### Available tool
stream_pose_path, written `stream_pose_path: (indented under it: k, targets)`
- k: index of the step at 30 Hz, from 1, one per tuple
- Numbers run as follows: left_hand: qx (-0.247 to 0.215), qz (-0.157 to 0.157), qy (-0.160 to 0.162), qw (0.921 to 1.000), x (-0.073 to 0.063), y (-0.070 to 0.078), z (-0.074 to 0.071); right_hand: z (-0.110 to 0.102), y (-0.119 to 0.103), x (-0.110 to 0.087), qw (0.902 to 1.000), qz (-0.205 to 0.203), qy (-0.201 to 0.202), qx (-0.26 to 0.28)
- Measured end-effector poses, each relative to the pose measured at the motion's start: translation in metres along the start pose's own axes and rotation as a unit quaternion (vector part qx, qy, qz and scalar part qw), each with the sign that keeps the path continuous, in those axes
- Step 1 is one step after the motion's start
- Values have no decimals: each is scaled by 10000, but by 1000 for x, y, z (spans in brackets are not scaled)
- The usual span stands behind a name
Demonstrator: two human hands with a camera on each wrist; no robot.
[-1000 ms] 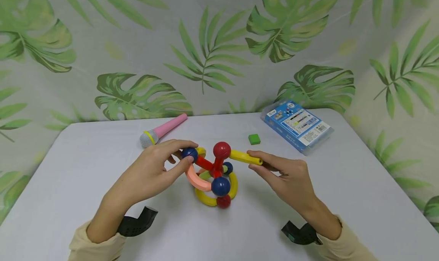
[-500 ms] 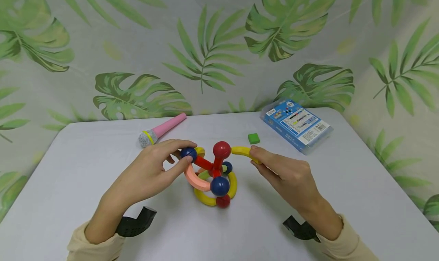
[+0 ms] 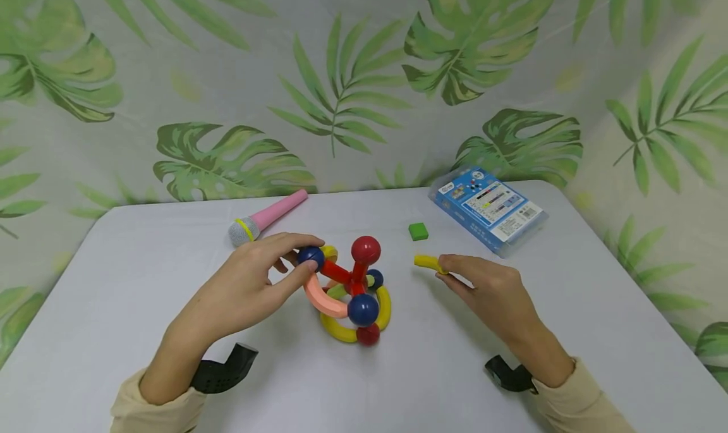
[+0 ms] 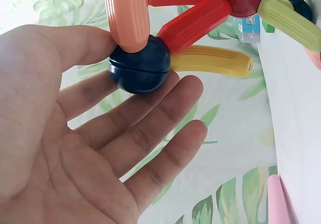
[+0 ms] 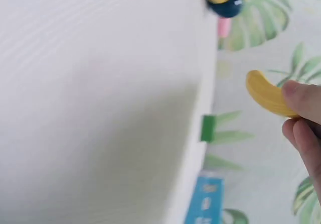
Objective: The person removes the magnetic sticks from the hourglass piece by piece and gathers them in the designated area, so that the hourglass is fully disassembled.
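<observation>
A toy structure of coloured balls and rods stands mid-table, with a red ball (image 3: pixel 366 250) on top and a yellow curved base ring. My left hand (image 3: pixel 250 287) pinches the dark blue ball (image 4: pixel 140 64) at its left between thumb and fingers. Joined to that ball are a salmon curved rod (image 4: pixel 128 18), a red straight rod (image 4: pixel 195 24) and a yellow rod (image 4: pixel 213 62). To the right of the structure, apart from it, my right hand (image 3: pixel 491 294) pinches a curved yellow rod (image 5: pixel 268 96) by one end.
Behind the structure lies a pink toy microphone (image 3: pixel 279 210) at the left. A small green block (image 3: pixel 418 231) and a blue box in clear plastic (image 3: pixel 489 208) lie at the back right. Leaf-patterned cloth (image 3: pixel 341 91) hangs behind the white table (image 3: pixel 421 382).
My right hand has drawn the yellow rod away from the top red ball, to the right, and turned it in the fingers. The left hand keeps its hold on the blue ball.
</observation>
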State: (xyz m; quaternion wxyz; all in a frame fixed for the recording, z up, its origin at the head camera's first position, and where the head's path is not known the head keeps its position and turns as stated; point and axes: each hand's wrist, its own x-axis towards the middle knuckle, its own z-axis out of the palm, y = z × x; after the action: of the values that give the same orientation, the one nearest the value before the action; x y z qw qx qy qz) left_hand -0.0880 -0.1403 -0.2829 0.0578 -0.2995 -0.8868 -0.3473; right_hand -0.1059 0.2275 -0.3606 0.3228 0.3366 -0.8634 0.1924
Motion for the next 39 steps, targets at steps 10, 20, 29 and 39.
stream_pose_path:
  k: [10,20,29,39]
  targets:
    - [90,-125,-27,9999,-2,-2,-2,9,19,-18,9927,242,-1182,24]
    - [65,-85,-26,9999,-1,-2,-2,15,14,-17,9571,1324,-2355,1045]
    - [-41,-26,-95,9999,0,-5,-4,22,6,-16,9421,1421,-2829,1101]
    - [12,64,-119,9999,-5,-11,-13,30,1,-11,9464,1382,-2781,892]
